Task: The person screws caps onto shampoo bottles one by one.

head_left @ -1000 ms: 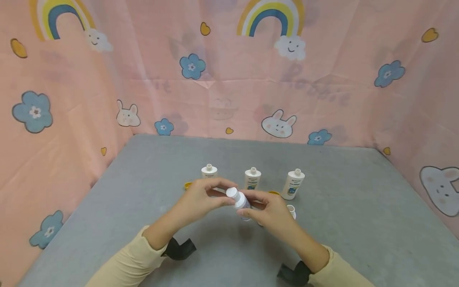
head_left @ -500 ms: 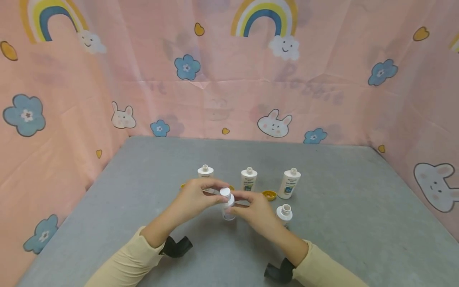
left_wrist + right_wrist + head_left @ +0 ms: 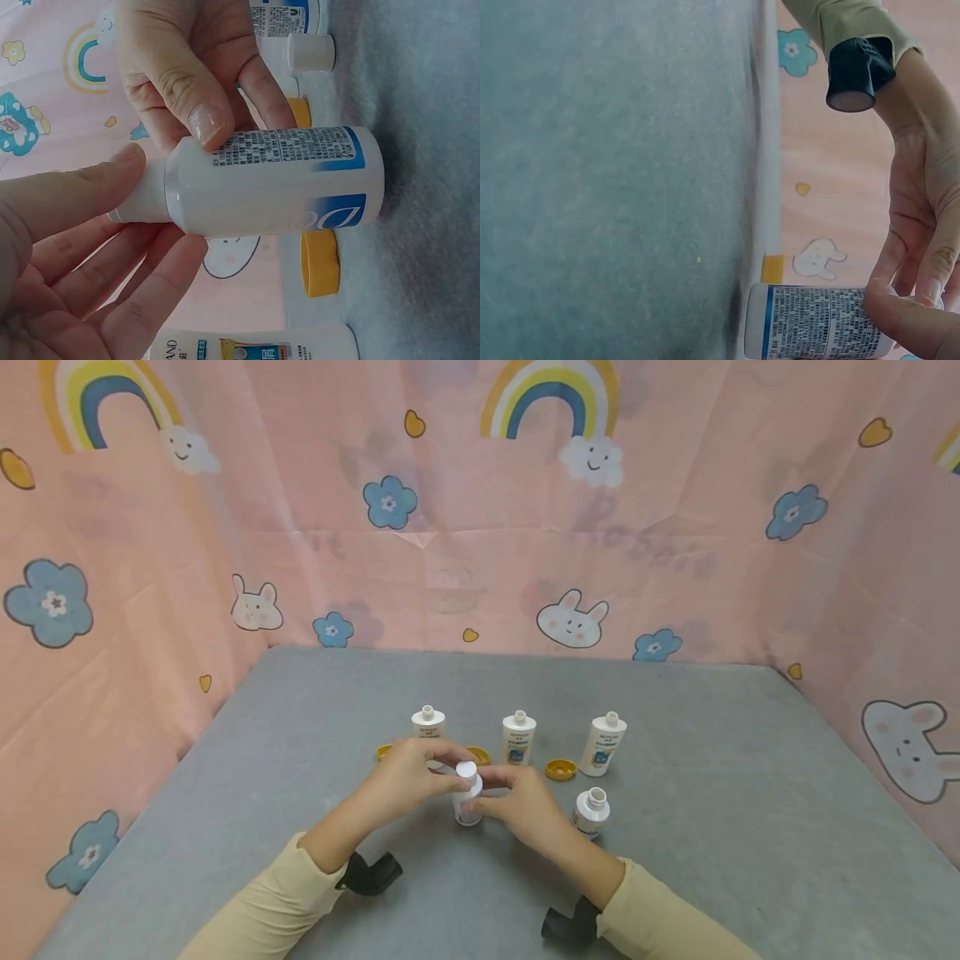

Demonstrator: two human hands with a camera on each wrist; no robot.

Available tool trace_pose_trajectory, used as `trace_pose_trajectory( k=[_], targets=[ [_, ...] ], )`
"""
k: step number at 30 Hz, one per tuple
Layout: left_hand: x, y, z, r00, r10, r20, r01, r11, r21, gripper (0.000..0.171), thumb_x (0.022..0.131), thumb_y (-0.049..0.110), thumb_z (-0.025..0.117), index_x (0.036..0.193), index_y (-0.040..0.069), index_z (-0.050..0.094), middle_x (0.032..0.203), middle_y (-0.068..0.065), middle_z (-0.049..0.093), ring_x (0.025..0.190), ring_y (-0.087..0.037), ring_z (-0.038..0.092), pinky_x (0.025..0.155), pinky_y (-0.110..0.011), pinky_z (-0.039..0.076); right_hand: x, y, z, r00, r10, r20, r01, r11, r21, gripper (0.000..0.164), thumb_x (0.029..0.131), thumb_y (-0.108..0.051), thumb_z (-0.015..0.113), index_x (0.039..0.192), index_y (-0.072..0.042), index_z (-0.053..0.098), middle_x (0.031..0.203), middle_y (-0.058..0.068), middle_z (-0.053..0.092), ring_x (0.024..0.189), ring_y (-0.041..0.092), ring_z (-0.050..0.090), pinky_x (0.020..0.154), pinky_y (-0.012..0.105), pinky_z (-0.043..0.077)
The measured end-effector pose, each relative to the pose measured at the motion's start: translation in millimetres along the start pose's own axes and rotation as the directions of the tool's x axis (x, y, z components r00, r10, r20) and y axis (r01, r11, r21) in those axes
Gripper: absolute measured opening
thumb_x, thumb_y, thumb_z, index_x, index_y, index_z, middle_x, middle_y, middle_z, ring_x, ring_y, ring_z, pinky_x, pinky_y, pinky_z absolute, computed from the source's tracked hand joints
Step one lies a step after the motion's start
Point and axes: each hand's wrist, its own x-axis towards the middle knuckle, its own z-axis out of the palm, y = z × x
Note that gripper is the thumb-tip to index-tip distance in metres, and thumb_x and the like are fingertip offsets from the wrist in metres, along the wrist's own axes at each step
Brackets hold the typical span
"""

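Two hands (image 3: 412, 768) (image 3: 521, 800) pinch a smooth, white cylindrical bottle (image 3: 270, 184), left at its round cap (image 3: 151, 199), right at its side.

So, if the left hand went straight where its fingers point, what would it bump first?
The left hand pinches the cap of a white bottle, so that's in the way first. Just past it, it would probably bump the right hand, though depth is hard to judge.
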Motion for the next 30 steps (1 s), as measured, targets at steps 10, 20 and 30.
trace_pose_trajectory(
  k=[10,20,30],
  targets=[
    [0.5,-2.8,0.2,1.000,0.013,0.028,-0.013,1.000,0.002,0.023,0.083,0.007,0.079,0.105,0.008,0.074,0.104,-0.004,0.074,0.100,-0.018,0.067,0.086,-0.033,0.060,1,0,1,1.000,-0.004,0.023,0.003,0.999,0.049,0.041,0.080,-0.009,0.081,0.118,0.002,0.069,0.117,0.016,0.072,0.112,0.032,0.068,0.089,0.039,0.059],
    [-8.0,9.3,4.1,0.980,0.199,0.013,-0.199,0.972,0.128,0.045,0.083,0.012,0.081,0.124,0.002,0.065,0.123,-0.011,0.067,0.113,-0.028,0.065,0.100,-0.040,0.054,-32,-20,-36,1.000,-0.016,0.002,0.015,0.986,0.163,0.058,0.081,-0.008,0.081,0.133,0.003,0.058,0.134,0.021,0.062,0.129,0.034,0.057,0.103,0.034,0.052],
    [-6.1,33.8,37.9,0.943,0.334,0.010,-0.332,0.936,0.118,0.049,0.082,0.007,0.080,0.127,0.001,0.062,0.131,-0.011,0.063,0.115,-0.026,0.066,0.098,-0.029,0.055,-63,-22,-97,0.997,0.048,-0.068,-0.049,0.999,-0.014,0.068,0.081,-0.029,0.083,0.141,-0.013,0.054,0.147,0.007,0.055,0.144,0.031,0.042,0.115,0.050,0.036]
  ],
)
